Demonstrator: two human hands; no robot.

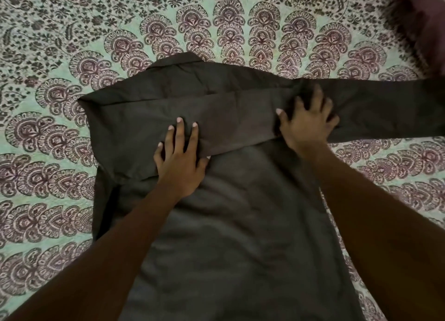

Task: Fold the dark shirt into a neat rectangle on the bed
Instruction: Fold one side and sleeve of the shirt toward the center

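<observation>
dark shirt [228, 224]: thin woven cloth, matt, soft-looking, finely creased all over (sharper wrinkles near the collar).
bedspread [48, 128]: printed cloth, matt, lying fairly smooth, its pattern dull rather than shiny.
cushion [423, 27]: looks like cloth, too blurred to tell the finish.

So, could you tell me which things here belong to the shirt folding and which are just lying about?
In the job: shirt, left hand, right hand, bed.
Lying about: maroon thing, blurred, at the bed's far right corner.
</observation>
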